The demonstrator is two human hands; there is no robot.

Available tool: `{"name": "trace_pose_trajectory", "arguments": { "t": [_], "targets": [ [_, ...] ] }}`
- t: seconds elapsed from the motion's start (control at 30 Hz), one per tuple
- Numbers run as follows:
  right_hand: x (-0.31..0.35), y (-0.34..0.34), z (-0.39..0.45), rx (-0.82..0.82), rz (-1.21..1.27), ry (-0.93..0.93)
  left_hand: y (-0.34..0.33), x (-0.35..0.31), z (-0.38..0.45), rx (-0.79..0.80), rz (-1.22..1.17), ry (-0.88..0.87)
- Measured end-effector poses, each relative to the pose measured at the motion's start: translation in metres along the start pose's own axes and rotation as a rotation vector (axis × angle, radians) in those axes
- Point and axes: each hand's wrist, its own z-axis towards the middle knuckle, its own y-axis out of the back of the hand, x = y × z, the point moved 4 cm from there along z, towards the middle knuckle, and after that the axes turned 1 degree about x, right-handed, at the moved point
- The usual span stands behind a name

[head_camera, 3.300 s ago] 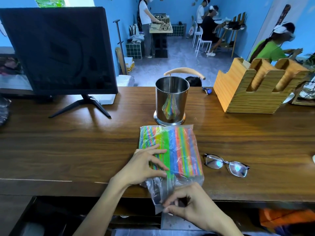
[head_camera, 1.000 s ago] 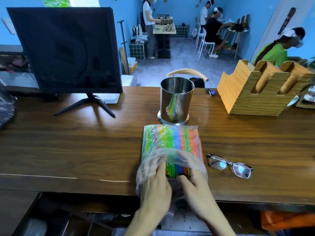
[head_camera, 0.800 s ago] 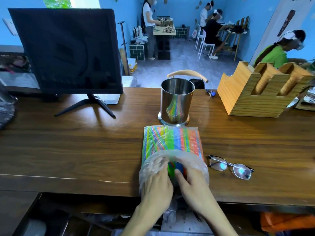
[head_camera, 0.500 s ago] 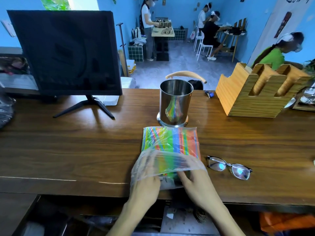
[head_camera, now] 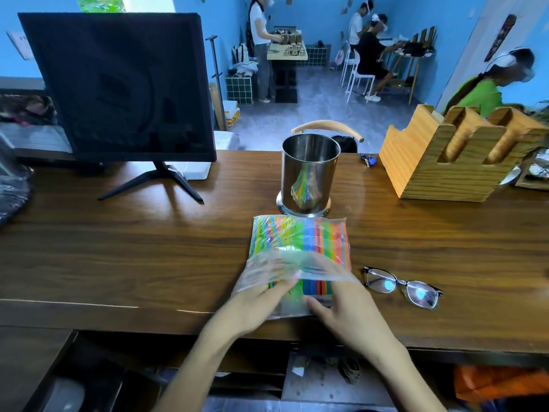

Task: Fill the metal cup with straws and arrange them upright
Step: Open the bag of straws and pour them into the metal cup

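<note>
With both hands point(head_camera: 258, 295) inside the straw bag point(head_camera: 300, 248) at lower centre, grasping film; next, drawing straws toward the empty metal cup point(head_camera: 309, 171).

We see a polished, mirror-like metal cup point(head_camera: 310, 173), a thin clear plastic bag point(head_camera: 300, 263) with glossy wrinkles, a smooth dark wooden bench point(head_camera: 148, 248) with some shine, and a matt light wood holder point(head_camera: 445, 171).
</note>
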Motion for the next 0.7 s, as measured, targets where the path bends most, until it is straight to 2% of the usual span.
{"name": "trace_pose_trajectory", "arguments": {
  "t": [0.1, 0.17, 0.2, 0.27, 0.37, 0.43, 0.57, 0.7],
  "targets": [
    [0.002, 0.005, 0.009, 0.068, -0.093, 0.063, 0.013, -0.010, -0.001, 0.235, 0.349, -0.053],
    [0.008, 0.005, 0.008, 0.102, -0.087, 0.111, 0.017, -0.018, -0.005, 0.324, 0.461, -0.126],
    [0.012, 0.006, 0.007, 0.110, -0.050, 0.133, 0.019, -0.023, -0.009, 0.307, 0.482, -0.165],
    [0.017, 0.008, 0.004, 0.116, -0.014, 0.159, 0.021, -0.033, -0.015, 0.174, 0.577, -0.239],
    [0.018, 0.012, -0.001, 0.116, -0.204, 0.149, 0.025, -0.033, -0.022, -0.102, 0.763, -0.419],
    [0.016, 0.017, -0.004, 0.036, -0.326, 0.171, 0.026, -0.028, -0.026, -0.154, 0.806, -0.494],
    [0.004, 0.021, -0.007, -0.094, -0.411, 0.343, 0.035, -0.012, -0.030, -0.246, 0.913, -0.505],
    [-0.001, 0.010, -0.009, -0.106, -0.434, 0.294, 0.031, -0.012, -0.028, -0.294, 0.838, -0.496]
  ]
}}
